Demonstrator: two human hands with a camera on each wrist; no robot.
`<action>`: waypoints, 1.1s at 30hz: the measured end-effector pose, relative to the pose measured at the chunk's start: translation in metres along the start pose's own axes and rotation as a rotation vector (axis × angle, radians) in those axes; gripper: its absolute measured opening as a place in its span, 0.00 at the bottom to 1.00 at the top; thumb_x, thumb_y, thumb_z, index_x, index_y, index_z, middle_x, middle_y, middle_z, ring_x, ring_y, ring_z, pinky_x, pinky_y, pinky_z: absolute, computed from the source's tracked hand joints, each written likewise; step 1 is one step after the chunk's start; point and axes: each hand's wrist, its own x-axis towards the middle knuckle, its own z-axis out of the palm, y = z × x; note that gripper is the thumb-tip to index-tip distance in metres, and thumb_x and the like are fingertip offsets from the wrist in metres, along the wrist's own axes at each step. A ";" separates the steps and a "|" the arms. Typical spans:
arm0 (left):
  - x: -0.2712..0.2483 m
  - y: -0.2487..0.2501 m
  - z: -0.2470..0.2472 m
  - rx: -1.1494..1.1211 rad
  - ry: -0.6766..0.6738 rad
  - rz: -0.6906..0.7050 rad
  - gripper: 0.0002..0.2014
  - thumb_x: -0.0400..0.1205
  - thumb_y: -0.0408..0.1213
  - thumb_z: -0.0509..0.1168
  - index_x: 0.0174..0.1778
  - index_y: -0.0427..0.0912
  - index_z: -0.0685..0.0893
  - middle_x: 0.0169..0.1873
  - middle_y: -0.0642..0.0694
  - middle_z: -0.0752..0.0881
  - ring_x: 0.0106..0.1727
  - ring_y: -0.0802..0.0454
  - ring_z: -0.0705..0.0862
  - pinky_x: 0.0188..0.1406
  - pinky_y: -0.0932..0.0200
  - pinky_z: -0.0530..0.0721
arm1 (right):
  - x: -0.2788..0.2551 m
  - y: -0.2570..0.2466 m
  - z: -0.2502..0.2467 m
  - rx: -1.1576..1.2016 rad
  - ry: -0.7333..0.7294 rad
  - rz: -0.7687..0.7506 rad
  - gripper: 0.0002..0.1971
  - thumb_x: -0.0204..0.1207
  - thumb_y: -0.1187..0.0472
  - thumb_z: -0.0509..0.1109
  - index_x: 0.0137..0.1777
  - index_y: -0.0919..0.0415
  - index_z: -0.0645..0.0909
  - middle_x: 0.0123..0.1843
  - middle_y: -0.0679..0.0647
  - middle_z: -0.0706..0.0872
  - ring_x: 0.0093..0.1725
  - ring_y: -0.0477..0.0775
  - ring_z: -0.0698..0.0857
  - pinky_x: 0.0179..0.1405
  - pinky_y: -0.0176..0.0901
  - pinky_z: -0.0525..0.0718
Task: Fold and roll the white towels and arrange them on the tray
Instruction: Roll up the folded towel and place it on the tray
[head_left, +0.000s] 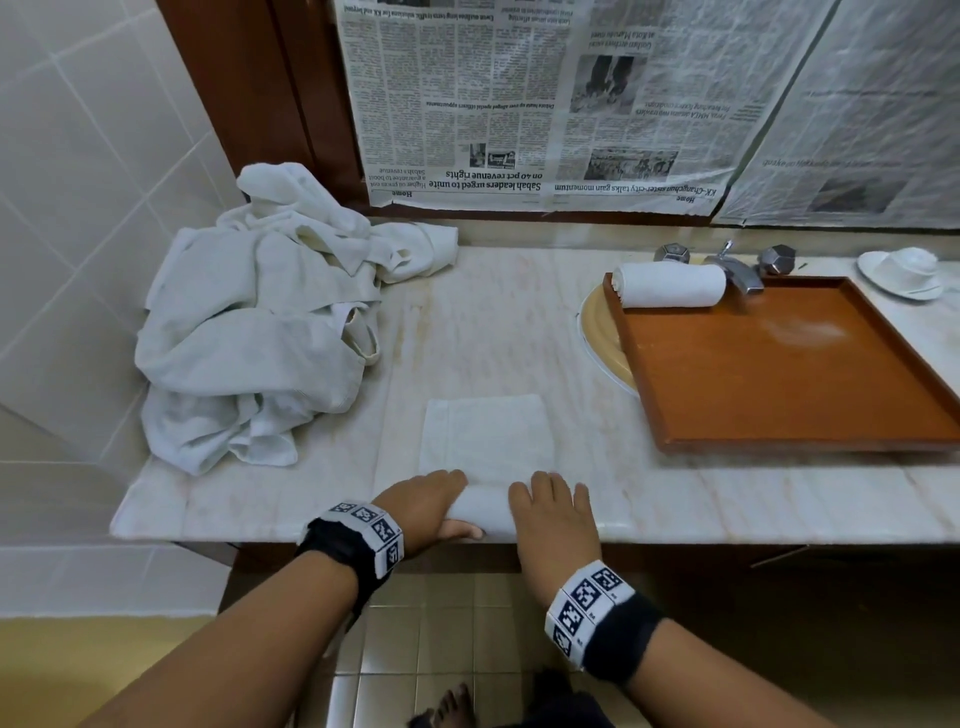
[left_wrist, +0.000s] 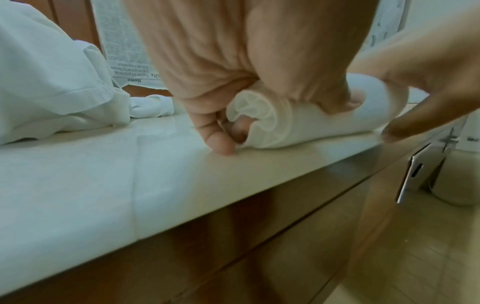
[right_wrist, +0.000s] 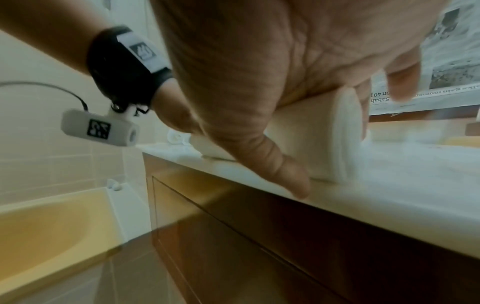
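Observation:
A folded white towel (head_left: 488, 436) lies flat on the marble counter, and its near end is wound into a roll (head_left: 485, 512) at the counter's front edge. My left hand (head_left: 439, 496) grips the roll's left end (left_wrist: 259, 123), fingers curled over the top and thumb at the open end. My right hand (head_left: 550, 506) wraps the right end (right_wrist: 319, 135), thumb on the near side and fingers over the far side. The brown wooden tray (head_left: 779, 374) sits to the right with one rolled towel (head_left: 670, 285) at its far edge. A heap of unfolded white towels (head_left: 249, 332) fills the left.
The tray rests over a yellow sink basin (head_left: 605, 343), with a chrome faucet (head_left: 737, 273) behind it. An upturned white cup on a saucer (head_left: 901, 270) stands far right. Newspaper (head_left: 519, 104) covers the back wall. A yellow bathtub (right_wrist: 52, 226) lies below left.

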 end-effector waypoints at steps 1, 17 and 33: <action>0.000 0.003 -0.001 0.025 -0.008 -0.014 0.29 0.78 0.67 0.63 0.62 0.46 0.73 0.57 0.46 0.82 0.54 0.47 0.82 0.53 0.51 0.80 | 0.003 0.003 0.000 0.027 0.003 -0.013 0.25 0.79 0.63 0.67 0.74 0.55 0.65 0.73 0.59 0.70 0.74 0.64 0.70 0.76 0.60 0.64; 0.005 0.035 0.021 0.413 0.314 -0.013 0.41 0.52 0.70 0.80 0.48 0.40 0.84 0.38 0.43 0.82 0.34 0.45 0.81 0.29 0.51 0.79 | 0.042 0.042 -0.025 0.154 -0.087 -0.295 0.31 0.71 0.42 0.74 0.68 0.54 0.68 0.62 0.54 0.76 0.58 0.57 0.78 0.58 0.51 0.76; 0.004 0.015 0.027 0.455 0.424 0.119 0.41 0.65 0.70 0.72 0.60 0.39 0.77 0.47 0.39 0.83 0.42 0.40 0.81 0.37 0.50 0.80 | 0.055 0.026 -0.031 0.146 -0.188 -0.145 0.20 0.71 0.50 0.72 0.61 0.51 0.72 0.53 0.51 0.82 0.50 0.55 0.82 0.52 0.50 0.81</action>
